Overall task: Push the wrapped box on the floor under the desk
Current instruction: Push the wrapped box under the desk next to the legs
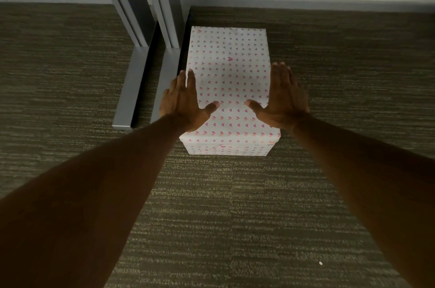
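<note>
A box (229, 80) wrapped in white paper with small pink hearts lies lengthwise on the carpet, its far end near the wall. My left hand (184, 101) lies flat and open over the box's left edge, thumb pointing inward on top. My right hand (281, 99) lies flat and open over the right edge, thumb also on the top face. Neither hand grips the box. The grey desk legs (162, 2) rise just left of the box.
Two grey metal desk feet (131, 89) run along the carpet left of the box, the nearer one close to its side. A pale wall with a grey baseboard (306, 2) runs behind. A small white speck (320, 263) lies on the carpet at lower right.
</note>
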`<state>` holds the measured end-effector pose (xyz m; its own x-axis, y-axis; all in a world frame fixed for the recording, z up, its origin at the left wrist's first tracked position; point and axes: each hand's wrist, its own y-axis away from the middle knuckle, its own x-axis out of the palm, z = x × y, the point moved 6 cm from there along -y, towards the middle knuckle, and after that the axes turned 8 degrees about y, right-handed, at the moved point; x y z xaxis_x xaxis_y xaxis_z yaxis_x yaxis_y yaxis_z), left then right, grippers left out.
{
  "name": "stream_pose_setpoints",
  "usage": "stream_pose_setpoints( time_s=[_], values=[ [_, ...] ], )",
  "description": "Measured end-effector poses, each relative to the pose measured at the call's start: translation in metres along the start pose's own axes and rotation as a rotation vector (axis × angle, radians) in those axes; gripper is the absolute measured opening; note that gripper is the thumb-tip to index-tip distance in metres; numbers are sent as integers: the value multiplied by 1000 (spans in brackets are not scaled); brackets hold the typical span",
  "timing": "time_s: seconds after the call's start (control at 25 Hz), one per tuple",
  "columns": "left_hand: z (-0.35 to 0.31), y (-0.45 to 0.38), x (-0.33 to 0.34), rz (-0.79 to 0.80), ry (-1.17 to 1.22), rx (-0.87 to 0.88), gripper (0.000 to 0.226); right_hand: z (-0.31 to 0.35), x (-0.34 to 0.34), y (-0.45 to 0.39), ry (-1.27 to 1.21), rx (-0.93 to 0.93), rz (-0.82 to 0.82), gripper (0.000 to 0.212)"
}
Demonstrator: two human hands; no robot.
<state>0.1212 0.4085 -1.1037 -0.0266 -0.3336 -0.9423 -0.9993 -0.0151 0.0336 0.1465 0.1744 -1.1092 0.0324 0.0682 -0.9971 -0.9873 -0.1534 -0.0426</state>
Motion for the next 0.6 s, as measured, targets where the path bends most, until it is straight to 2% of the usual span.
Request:
stream_pose_setpoints(
  time_s=[0.2, 0.32, 0.48, 0.6],
  values=[
    [27, -13, 14, 6, 183, -170, 95, -9, 18, -8, -128, 95, 35, 110],
    [45, -18, 25, 1, 375, -331, 75, -16, 29, -13, -249, 207, 67, 99],
    [58, -28, 34, -39, 581, -421, 24, -27, 43, -11, -512, 430, 146, 70],
    [68, -35, 40, -34, 690, -522, 12, -34, 51, -10, -675, 530, 201, 37]
  ],
)
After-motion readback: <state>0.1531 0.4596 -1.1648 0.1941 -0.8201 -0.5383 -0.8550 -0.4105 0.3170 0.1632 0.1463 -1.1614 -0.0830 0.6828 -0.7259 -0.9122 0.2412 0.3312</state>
